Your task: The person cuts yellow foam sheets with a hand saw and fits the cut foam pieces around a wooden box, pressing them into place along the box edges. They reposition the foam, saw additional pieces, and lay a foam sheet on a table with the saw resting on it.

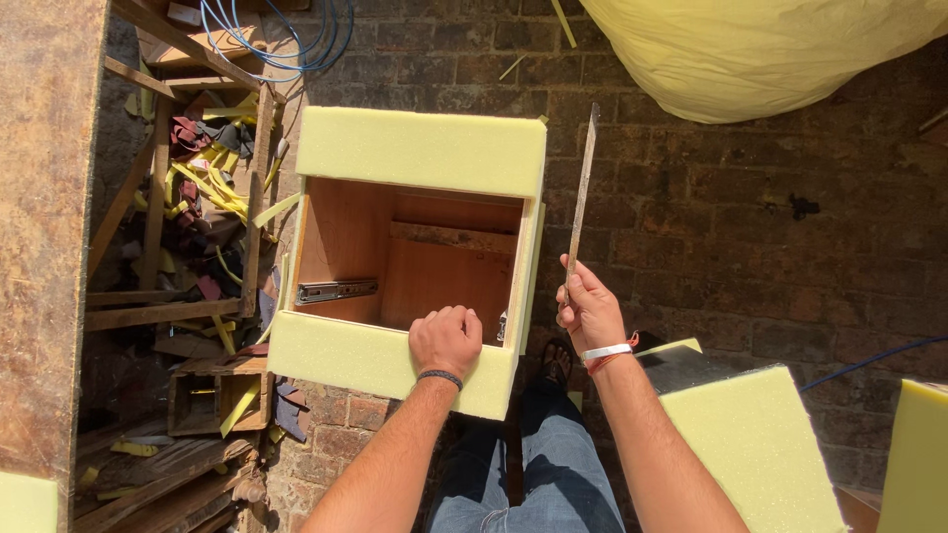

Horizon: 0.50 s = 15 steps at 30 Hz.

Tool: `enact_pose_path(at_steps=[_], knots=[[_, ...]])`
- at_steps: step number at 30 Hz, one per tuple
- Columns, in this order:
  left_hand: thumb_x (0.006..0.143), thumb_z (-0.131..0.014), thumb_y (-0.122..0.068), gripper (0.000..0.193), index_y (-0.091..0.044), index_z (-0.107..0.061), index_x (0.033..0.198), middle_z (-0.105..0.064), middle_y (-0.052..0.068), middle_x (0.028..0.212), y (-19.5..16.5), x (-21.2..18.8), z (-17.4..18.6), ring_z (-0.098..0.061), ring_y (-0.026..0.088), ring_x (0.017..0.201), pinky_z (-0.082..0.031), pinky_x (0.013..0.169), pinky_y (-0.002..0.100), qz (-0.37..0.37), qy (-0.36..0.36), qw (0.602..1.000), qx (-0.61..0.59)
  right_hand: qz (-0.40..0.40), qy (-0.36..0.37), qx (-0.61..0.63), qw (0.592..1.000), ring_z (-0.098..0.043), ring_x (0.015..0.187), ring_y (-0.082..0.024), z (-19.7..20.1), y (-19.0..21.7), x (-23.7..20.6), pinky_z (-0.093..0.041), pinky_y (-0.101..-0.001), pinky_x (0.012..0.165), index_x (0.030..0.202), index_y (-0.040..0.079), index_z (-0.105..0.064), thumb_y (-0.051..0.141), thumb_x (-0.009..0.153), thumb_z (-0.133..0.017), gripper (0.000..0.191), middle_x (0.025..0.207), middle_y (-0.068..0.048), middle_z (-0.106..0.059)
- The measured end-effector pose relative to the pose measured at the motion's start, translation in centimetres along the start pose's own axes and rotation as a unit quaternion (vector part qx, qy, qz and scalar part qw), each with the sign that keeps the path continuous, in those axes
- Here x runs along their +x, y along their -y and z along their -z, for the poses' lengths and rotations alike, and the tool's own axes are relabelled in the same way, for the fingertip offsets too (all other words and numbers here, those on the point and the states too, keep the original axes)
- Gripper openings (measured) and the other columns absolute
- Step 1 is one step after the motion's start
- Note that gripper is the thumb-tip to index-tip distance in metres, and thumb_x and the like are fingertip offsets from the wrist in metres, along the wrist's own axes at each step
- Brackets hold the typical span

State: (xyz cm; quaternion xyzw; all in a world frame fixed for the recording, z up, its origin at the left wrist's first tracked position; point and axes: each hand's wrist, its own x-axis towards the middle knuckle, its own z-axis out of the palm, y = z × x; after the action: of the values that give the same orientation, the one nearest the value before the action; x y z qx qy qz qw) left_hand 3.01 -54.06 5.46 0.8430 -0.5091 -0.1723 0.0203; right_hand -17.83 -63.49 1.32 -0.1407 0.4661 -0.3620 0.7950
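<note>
An open wooden box [346, 232] stands on the brick floor, with yellow foam slabs on its far edge [420, 150] and near edge [341, 355]. A metal drawer slide [336, 290] is fixed inside on its left wall. My left hand [446, 340] rests as a closed fist on the near foam slab, pressing it against the box. My right hand [590, 308] is just right of the box and grips a long thin metal blade [582, 192] that points up and away from me.
A foam block [755, 444] lies at my right, another [918, 454] at the far right edge. A big yellow foam mass [760, 49] fills the top right. Wooden frames with scraps [188, 217] crowd the left, beside a brown board [44, 227]. Blue cable [286, 39] lies at top.
</note>
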Motion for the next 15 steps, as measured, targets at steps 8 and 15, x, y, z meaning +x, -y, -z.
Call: enact_pose_path(at_steps=[8, 15], knots=[[0.098, -0.048, -0.033, 0.038, -0.015, -0.063, 0.068, -0.061, 0.002, 0.066, 0.0, -0.2, -0.3, -0.058, 0.021, 0.068, -0.044, 0.075, 0.041, -0.006, -0.011, 1.0, -0.004, 0.011, 0.052, 0.042, 0.998, -0.053, 0.052, -0.004, -4.8, -1.1, 4.7, -0.045, -0.0198, 0.048, 0.158, 0.018, -0.043, 0.017, 0.104, -0.057, 0.057, 0.079, -0.001, -0.064], [0.097, -0.049, -0.033, 0.038, -0.015, -0.063, 0.067, -0.06, 0.002, 0.065, 0.1, -0.1, -0.4, -0.057, 0.021, 0.067, -0.044, 0.075, 0.041, -0.006, -0.006, 1.0, 0.001, 0.019, 0.075, 0.109, 0.991, -0.052, 0.053, -0.003, -5.3, -0.2, 5.9, -0.047, -0.0208, 0.048, 0.16, 0.018, -0.041, 0.015, 0.107, -0.05, 0.054, 0.077, 0.001, -0.061]])
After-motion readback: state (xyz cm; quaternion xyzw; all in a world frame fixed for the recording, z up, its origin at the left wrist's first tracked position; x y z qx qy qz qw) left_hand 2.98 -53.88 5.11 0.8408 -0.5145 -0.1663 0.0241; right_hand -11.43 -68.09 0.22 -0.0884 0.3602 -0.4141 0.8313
